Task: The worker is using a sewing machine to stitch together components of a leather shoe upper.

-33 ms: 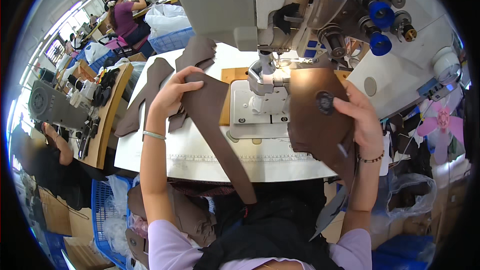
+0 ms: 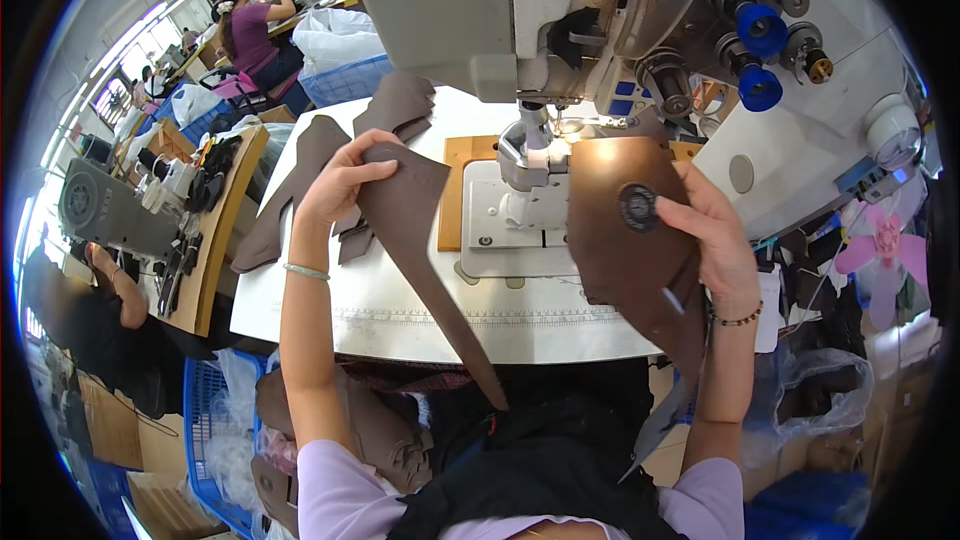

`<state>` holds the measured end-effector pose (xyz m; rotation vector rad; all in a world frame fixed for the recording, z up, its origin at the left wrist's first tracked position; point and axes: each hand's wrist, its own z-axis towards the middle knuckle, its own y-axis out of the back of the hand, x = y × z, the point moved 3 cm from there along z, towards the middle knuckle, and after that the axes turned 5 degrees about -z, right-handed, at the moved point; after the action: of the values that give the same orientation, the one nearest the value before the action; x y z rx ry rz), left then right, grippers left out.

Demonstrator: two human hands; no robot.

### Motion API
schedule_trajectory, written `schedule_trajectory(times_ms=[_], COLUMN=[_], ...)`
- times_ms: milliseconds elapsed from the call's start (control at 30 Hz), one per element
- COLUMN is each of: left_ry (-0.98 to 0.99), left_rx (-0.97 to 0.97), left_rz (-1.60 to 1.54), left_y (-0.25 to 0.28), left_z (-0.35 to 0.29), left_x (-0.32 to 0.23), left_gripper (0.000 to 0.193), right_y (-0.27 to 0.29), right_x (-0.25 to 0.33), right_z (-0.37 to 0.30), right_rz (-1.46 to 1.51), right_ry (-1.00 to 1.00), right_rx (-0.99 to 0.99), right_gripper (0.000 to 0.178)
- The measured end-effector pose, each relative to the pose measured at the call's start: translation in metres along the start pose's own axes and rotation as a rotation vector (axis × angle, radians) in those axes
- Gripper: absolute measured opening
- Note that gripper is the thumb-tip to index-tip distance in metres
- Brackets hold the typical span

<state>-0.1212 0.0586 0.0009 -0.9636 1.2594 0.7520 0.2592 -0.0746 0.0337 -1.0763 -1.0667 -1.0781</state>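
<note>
My left hand pinches the wide top end of a long, tapering brown fabric panel, whose narrow tail hangs past the table's front edge. In my right hand is a larger brown fabric piece with a round dark patch; my thumb lies at the patch's edge. Both pieces are held up, apart from each other, on either side of the sewing machine's presser foot. More brown cut pieces lie on the white table beyond my left hand.
The sewing machine head hangs over the table, with blue thread tension knobs at right. A ruler strip runs along the front edge. At lower left, a blue basket stands beside more brown pieces. Other people work farther left.
The larger piece in my right hand has shifted slightly left, with its round patch. The long panel in my left hand has moved a little left too. Both grips stay the same.
</note>
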Motion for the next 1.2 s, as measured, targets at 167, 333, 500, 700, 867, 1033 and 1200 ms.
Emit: schedule_trajectory(times_ms=[167, 333, 500, 700, 867, 1033, 1200], left_ry=[-0.207, -0.259, -0.236, -0.340, -0.730, -1.067, -0.905], left_rx=[0.072, 0.041, -0.028, -0.209, -0.360, -0.372, -0.050], left_rz=[-0.018, -0.084, -0.103, 0.254, 0.800, 1.274, 1.301], left_y=[-0.011, -0.065, -0.109, -0.123, -0.145, -0.163, -0.160], left_z=[-0.021, -0.022, -0.002, -0.005, -0.021, -0.021, -0.022], left_x=[-0.029, -0.028, -0.014, -0.009, -0.013, -0.010, -0.009], left_gripper=[0.022, 0.023, 0.024, 0.026, 0.032, 0.038, 0.044], right_y=[-0.013, -0.018, -0.019, -0.020, -0.017, -0.013, -0.008], right_x=[-0.030, -0.046, -0.058, -0.056, -0.037, -0.021, -0.029], right_z=[0.021, 0.022, 0.021, 0.023, 0.025, 0.034, 0.044], right_rz=[-0.183, -0.159, -0.189, -0.156, -0.254, -0.363, -0.155], right_ry=[-0.033, 0.102, 0.273, 0.319, 0.222, 0.097, -0.022], right_rx=[0.020, -0.002, -0.065, -0.046, -0.067, -0.052, -0.015], right_gripper=[0.024, 0.024, 0.027, 0.027, 0.024, 0.031, 0.056])
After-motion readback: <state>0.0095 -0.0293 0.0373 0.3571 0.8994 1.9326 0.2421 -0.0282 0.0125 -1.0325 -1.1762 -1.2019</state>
